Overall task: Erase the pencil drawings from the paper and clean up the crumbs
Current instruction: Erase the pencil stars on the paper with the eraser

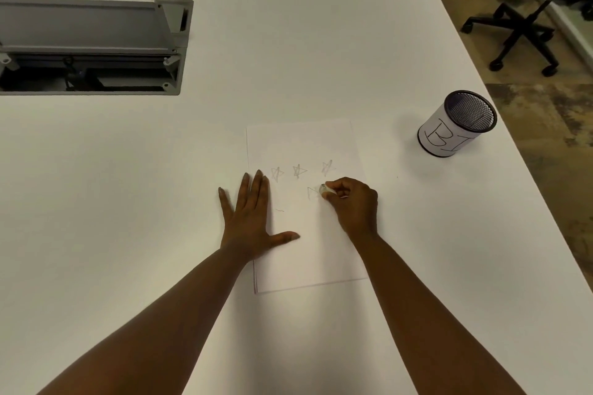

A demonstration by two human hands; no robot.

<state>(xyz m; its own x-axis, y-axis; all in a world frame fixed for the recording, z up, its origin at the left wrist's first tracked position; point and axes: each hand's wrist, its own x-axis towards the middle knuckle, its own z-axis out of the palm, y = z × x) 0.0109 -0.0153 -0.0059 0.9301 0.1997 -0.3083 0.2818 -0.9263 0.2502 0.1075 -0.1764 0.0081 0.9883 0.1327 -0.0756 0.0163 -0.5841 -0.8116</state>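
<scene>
Paper (306, 234), a white rectangular sheet on top of what looks like a thin stack, lies on the broad white table (128, 202), and we take it as our landmark. Across its middle we see three grey pencil stars (299, 171) in a row. Just below the right-hand star sits a fourth, partly rubbed-out pencil mark (312, 193), and a short faint stroke (279, 210) shows lower on the sheet, toward its left edge.

Our left hand (248, 221) lies flat with the fingers straight and spread, pressing on the paper's left edge; the palm is partly on the table and the thumb reaches across onto the sheet. Our right hand (354, 204) rests on the right side of the paper with its fingers curled, pinching a small whitish eraser (324, 190) whose tip touches the sheet at the right edge of the fourth mark.

Well to the right of the paper stands a black mesh cylindrical cup wrapped in white paper with handwritten letters (455, 125), upright near the table's edge. Far up and left of the paper, a grey metal cable hatch (93, 45) is set into the table with its lid raised. Beyond the table, up and to the right of the paper, a black wheeled office chair base (519, 32) stands on the floor.
</scene>
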